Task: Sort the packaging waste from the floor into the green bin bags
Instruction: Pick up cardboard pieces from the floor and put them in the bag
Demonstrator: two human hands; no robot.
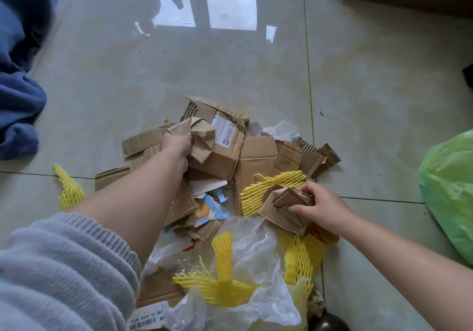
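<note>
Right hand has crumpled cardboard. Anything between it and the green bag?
Nothing visible. The right hand grips the crumpled cardboard over the pile; only bare floor tile lies between it and the green bag at the right edge. The bag's opening isn't visible.

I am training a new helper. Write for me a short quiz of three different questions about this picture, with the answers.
1. True or false: the left hand grips crumpled brown paper.
2. What does the right hand hold? A) clear plastic film B) folded brown cardboard C) yellow foam net
3. On which side of the picture does the green bin bag show?

Key: 1 true. 2 B, the folded brown cardboard. 3 the right side.
</note>
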